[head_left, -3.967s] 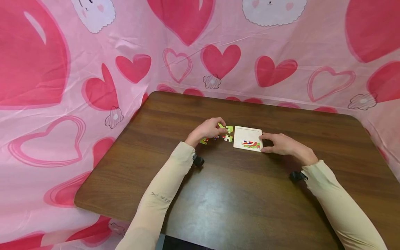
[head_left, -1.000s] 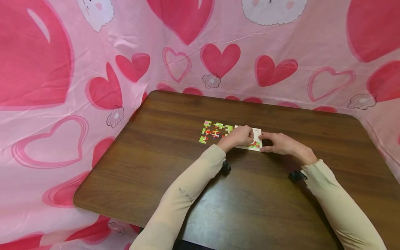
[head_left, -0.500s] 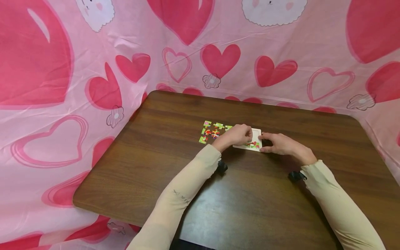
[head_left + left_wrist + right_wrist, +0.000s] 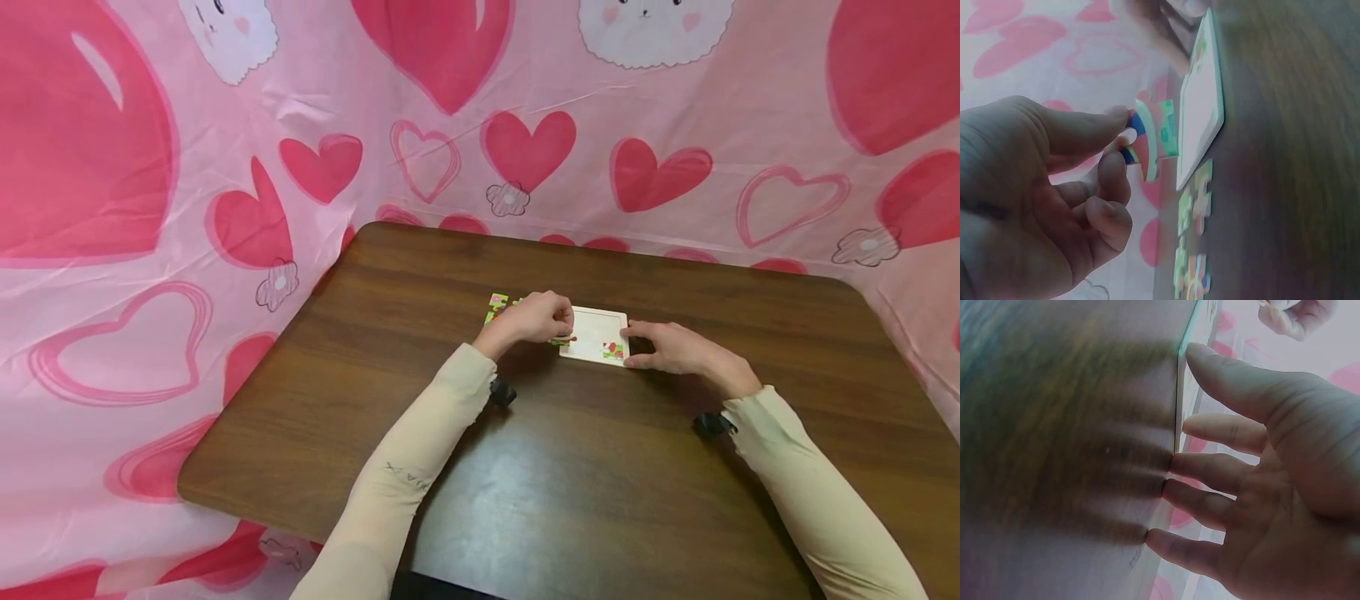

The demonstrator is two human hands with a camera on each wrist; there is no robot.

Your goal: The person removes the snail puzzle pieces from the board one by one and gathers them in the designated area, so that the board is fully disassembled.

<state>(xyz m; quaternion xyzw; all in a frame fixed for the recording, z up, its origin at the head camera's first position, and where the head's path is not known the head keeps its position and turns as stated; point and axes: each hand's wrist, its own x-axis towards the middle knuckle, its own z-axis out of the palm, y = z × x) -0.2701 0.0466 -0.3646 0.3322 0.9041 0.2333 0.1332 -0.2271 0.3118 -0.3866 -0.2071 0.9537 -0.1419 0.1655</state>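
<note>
My left hand (image 4: 531, 318) pinches a jigsaw puzzle piece (image 4: 1152, 134) between thumb and forefinger, over the left edge of a white puzzle tray (image 4: 588, 323). Blue, red, white and green show on that piece, and the left wrist view has it tilted upright near the tray. One puzzle piece in red, white and green (image 4: 613, 351) lies in the tray's near right corner. At the tray's right edge rests my right hand (image 4: 672, 347), thumb and fingers spread. Its fingertips (image 4: 1179, 464) touch the tray's side and the tabletop.
Several loose puzzle pieces (image 4: 497, 302) lie left of the tray, mostly hidden behind my left hand. Both rest on a brown wooden table (image 4: 585, 467). A pink cloth with hearts (image 4: 528, 150) hangs behind and to the left.
My left hand came from the loose pieces to over the tray, then drew back left with a piece. The blue-and-red piece seen in the tray earlier is gone from there. My right hand stayed put.
</note>
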